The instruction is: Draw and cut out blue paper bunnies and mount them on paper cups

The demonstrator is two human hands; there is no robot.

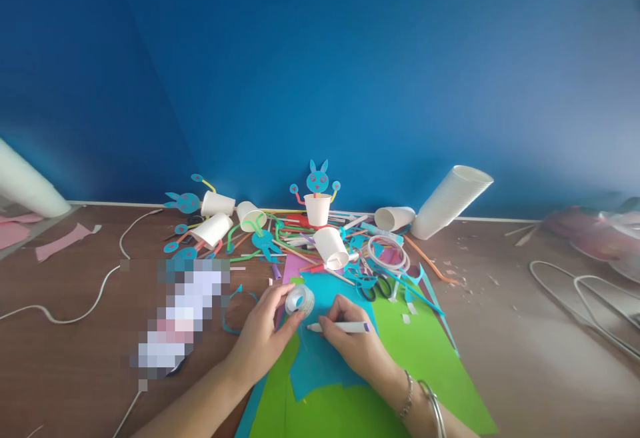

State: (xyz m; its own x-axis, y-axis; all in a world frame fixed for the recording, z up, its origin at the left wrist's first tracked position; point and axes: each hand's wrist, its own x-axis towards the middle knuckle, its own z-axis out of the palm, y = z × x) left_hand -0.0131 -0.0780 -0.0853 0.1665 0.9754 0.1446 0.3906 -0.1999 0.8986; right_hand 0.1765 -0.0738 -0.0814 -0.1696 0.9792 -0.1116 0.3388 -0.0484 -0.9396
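Note:
My left hand [273, 318] has its thumb and fingers closed around a small roll of clear tape [300, 300], which rests on a sheet of blue paper [325, 365]. Between the fingers of my right hand [353, 338] is a white marker [347, 327] with a purple end. Its tip points left, close to the tape roll; whether it touches the paper I cannot tell. The blue sheet has a cut, uneven lower edge and lies over green paper [415, 365]. Scissors with dark handles [383, 287] lie just beyond my right hand.
A paper cup with a blue rabbit head [317, 208] stands at the back among straws and paper scraps. Several similar cups lie tipped over to the left. A tall cup stack [450, 201] leans against the wall. A pixelated object [183, 318] and white cables [103, 285] lie left.

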